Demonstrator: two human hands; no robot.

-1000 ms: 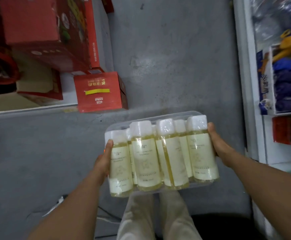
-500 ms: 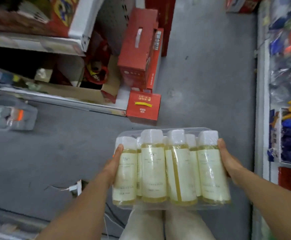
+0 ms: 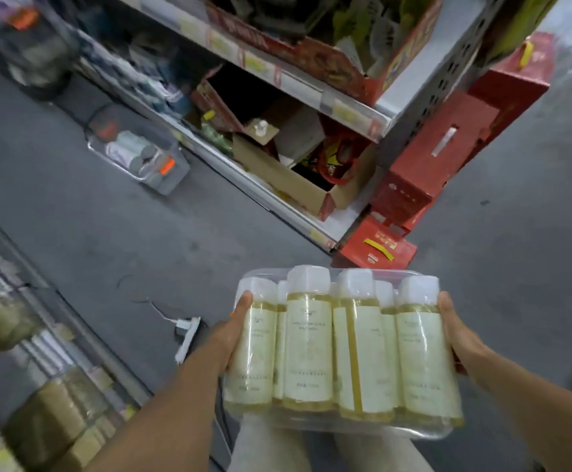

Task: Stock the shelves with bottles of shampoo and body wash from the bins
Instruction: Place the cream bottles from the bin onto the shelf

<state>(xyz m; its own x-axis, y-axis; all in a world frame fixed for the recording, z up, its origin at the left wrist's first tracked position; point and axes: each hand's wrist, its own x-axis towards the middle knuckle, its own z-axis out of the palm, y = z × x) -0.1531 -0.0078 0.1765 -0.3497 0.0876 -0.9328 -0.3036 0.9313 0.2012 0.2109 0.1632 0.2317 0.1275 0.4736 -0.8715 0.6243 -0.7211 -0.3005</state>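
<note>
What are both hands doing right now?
Left hand: holding the clear bin of bottles by its left end.
Right hand: holding its right end.

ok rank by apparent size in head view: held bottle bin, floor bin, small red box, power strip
1. held bottle bin, flattered by nearness
2. floor bin
3. small red box, slightly smaller
4. power strip

I'm seeing a small red carton [image 3: 376, 248] lying on the grey floor [image 3: 107, 233], taller red cartons [image 3: 437, 158] standing just behind it, an open cardboard box [image 3: 284, 177] sitting left of them, and a white power strip [image 3: 186, 337] lying nearer me.
</note>
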